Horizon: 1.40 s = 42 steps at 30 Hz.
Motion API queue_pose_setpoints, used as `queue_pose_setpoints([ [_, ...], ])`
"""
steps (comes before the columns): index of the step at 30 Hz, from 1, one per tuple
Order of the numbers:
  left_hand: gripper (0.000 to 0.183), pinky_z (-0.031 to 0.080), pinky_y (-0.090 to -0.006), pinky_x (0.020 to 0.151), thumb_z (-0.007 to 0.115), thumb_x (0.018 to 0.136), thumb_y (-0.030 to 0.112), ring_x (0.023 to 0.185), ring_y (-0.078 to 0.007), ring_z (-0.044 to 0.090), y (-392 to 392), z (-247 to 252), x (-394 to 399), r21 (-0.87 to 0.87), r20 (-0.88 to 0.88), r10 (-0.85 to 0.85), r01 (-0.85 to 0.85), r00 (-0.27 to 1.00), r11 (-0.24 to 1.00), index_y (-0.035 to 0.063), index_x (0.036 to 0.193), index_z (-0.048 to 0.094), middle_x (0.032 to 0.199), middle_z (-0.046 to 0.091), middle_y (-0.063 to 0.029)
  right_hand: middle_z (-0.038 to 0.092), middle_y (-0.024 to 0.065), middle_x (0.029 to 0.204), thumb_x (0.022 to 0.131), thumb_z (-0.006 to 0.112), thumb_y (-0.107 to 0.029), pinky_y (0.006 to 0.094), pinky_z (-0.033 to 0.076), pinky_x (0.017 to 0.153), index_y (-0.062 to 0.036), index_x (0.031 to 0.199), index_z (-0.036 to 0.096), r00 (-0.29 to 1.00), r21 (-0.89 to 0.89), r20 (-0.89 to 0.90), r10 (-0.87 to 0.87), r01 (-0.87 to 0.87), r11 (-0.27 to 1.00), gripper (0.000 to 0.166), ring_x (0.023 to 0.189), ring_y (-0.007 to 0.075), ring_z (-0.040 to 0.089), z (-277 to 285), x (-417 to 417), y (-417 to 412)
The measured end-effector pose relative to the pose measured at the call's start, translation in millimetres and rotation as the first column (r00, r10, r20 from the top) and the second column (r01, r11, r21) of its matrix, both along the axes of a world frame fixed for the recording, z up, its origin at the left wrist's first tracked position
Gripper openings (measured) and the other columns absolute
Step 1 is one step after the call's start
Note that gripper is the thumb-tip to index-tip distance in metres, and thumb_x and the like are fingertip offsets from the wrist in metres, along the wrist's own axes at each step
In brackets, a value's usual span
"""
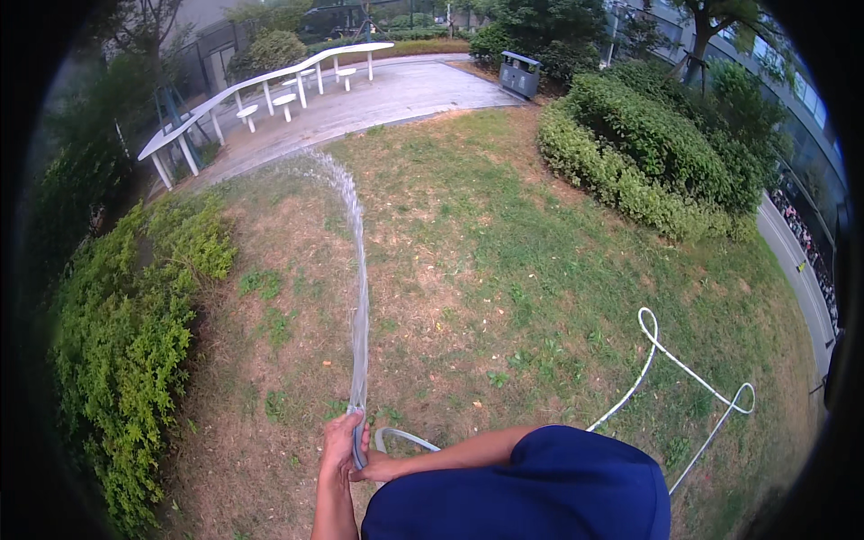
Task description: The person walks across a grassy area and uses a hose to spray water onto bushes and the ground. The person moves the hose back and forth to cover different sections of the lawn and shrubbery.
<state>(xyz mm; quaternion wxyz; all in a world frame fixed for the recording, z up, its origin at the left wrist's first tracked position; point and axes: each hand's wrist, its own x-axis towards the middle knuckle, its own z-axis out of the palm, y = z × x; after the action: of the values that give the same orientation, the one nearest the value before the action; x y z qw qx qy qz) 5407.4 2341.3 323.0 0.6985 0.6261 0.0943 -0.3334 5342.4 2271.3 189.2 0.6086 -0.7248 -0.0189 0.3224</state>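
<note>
My left hand [339,435] grips the open end of a garden hose [358,449], its thumb close to the mouth. Just behind it, my right hand [373,466] holds the same hose from the right side, its fingers partly hidden. A stream of water [360,283] shoots from the hose end and breaks into spray near the paving's edge. Beside my right forearm the hose bends over the grass. More pale hose lies on the lawn at the right, with small loops in it.
Patchy grass [459,270] spreads ahead. A leafy hedge [128,364] borders the left, and rounded shrubs [648,148] stand at the right. Beyond are a paved area [391,88], a long curved white table [270,75] with round stools, and a grey litter bin [519,75].
</note>
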Motion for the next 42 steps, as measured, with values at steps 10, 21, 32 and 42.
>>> queue_pose_setpoints([
  [10, 0.025, 0.038, -0.0218, 0.039, 0.058, 0.093, 0.025, 0.044, -0.0078, 0.049, -74, 33, 23, -0.073, 0.177, -0.603, 0.621, 0.778, 0.781, 0.0039, 0.079, 0.059, 0.058, 0.055, -0.0018, 0.062, 0.015, 0.104, 0.075, 0.07, -0.031, 0.0391, 0.046, 0.083, -0.0018, 0.114, 0.05, 0.587, -0.025, 0.12, -0.8, 0.808, 0.589, 0.053, 0.097, 0.0275, 0.06, 62, -6, -18],
  [21, 0.026, 0.039, -0.0215, 0.04, 0.056, 0.094, 0.025, 0.046, -0.0081, 0.049, -176, 63, 25, -0.223, 0.22, -0.756, 0.786, 0.617, 0.577, 0.0021, 0.08, 0.059, 0.061, 0.056, -0.0034, 0.065, 0.0132, 0.074, 0.078, 0.071, -0.036, 0.0379, 0.047, 0.068, -0.0009, 0.083, 0.065, 0.114, -0.007, 0.245, -0.963, 0.993, 0.116, 0.036, 0.072, 0.0241, 0.063, 102, -5, -88],
  [32, 0.03, 0.041, -0.0246, 0.042, 0.054, 0.094, 0.027, 0.046, -0.014, 0.049, -281, 77, 69, -0.365, 0.257, -0.703, 0.74, 0.663, 0.565, 0.0001, 0.082, 0.054, 0.059, 0.054, -0.0083, 0.064, 0.0108, 0.074, 0.077, 0.073, -0.031, 0.0346, 0.046, 0.067, -0.0037, 0.094, 0.065, -0.054, 0.092, 0.264, -0.963, 0.995, -0.03, 0.033, 0.068, 0.0181, 0.059, 119, 38, -193],
  [42, 0.029, 0.042, -0.0274, 0.045, 0.054, 0.094, 0.027, 0.046, -0.0161, 0.048, -373, 82, 142, -0.523, 0.209, -0.742, 0.714, 0.637, 0.466, 0.0001, 0.082, 0.053, 0.059, 0.052, -0.0092, 0.064, 0.0039, 0.079, 0.077, 0.076, -0.031, 0.0312, 0.045, 0.068, -0.0054, 0.099, 0.065, -0.104, 0.111, 0.301, -0.948, 0.991, -0.073, 0.036, 0.073, 0.0123, 0.056, 126, 98, -282],
])
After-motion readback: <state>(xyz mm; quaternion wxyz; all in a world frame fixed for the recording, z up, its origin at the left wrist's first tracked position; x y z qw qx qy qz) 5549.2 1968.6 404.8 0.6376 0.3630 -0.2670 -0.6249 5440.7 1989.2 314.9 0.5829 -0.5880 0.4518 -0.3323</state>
